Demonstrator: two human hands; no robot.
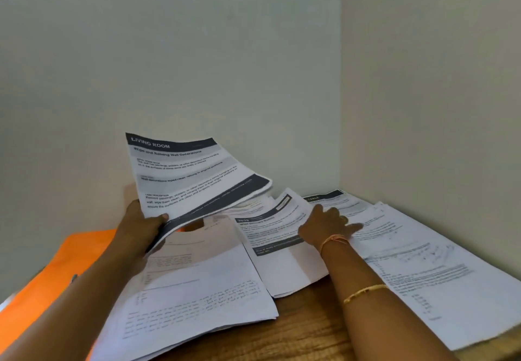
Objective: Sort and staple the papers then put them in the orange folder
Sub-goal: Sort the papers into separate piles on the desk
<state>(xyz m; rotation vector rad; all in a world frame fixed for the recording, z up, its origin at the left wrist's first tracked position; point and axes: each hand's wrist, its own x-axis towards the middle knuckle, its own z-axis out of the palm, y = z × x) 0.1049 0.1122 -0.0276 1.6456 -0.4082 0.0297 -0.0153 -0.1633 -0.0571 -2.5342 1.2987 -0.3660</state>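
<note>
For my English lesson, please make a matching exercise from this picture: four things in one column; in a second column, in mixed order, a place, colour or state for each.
Column one
1. LIVING ROOM sheets
2. orange folder
3. right hand
4. table

Column two
a. lies flat at the far left
b. held raised by the left hand
c. brown, with wood grain
d. rests with straight fingers on the spread papers

Pairs: 1-b, 2-a, 3-d, 4-c
</note>
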